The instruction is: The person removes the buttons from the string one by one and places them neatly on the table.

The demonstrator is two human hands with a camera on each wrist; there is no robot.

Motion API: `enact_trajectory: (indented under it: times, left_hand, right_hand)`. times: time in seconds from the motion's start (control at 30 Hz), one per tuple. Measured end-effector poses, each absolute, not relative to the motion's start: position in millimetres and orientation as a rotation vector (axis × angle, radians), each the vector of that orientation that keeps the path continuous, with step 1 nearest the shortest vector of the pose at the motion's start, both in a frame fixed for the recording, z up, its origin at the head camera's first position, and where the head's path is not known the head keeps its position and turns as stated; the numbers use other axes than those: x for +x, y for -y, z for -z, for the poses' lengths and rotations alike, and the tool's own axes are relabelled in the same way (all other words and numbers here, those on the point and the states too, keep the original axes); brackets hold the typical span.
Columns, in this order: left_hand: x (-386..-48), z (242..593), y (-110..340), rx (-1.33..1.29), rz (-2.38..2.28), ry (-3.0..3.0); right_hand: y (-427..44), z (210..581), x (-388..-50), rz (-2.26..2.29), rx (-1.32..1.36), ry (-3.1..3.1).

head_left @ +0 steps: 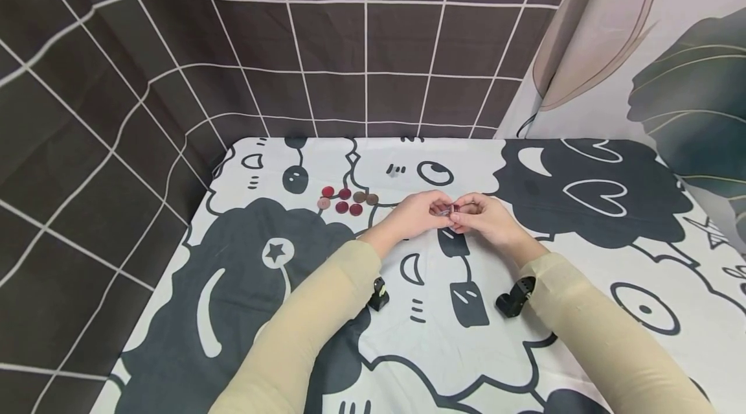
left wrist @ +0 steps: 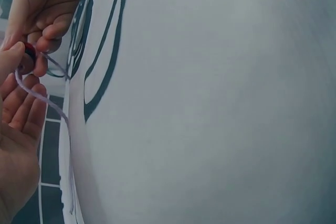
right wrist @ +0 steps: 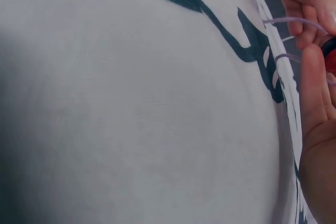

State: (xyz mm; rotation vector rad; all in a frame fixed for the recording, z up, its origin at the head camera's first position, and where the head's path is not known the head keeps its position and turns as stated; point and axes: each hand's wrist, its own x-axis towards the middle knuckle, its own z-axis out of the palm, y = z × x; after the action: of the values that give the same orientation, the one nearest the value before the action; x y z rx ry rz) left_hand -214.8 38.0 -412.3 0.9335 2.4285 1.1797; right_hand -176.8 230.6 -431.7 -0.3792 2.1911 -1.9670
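My left hand [head_left: 416, 214] and right hand [head_left: 484, 216] meet above the cloth, fingertips close together. Between them is a small stack of round buttons [left wrist: 28, 51], with red, dark and pinkish layers. In the left wrist view, the left thumb and fingers pinch the stack from one side, while the right fingertips hold it from the other. A thin purple cord [left wrist: 39, 96] comes out at the pinkish face and hangs down in a curve. The right wrist view catches the red button [right wrist: 331, 60] at its edge, beside a right fingertip. Fingers hide the holes.
Several loose buttons in red, dark red, pink and brown lie left of the hands, among them a red button [head_left: 328, 192] and a brown button [head_left: 372, 199]. A patterned black-and-white cloth [head_left: 408, 336] covers the table. Dark checked curtain [head_left: 326, 38] hangs behind.
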Motion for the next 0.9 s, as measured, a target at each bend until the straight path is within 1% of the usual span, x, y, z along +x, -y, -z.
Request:
enact_trajectory:
  times: [0.13, 0.37, 0.9]
  left_hand:
    - [-214.4, 411.4, -38.1, 0.93, -1.175, -2.446]
    - [-216.7, 413.5, -37.8, 0.929, -1.145, -2.472]
    - [-217.8, 412.4, -36.7, 0.954, -1.148, -2.47]
  right_hand:
    - [-229.8, 430.8, -176.2, 1.937, -0.3, -2.19]
    - [-228.8, 429.2, -173.9, 1.969, -0.254, -2.108]
    - [-232.0, 432.4, -173.9, 1.959, -0.292, -2.159]
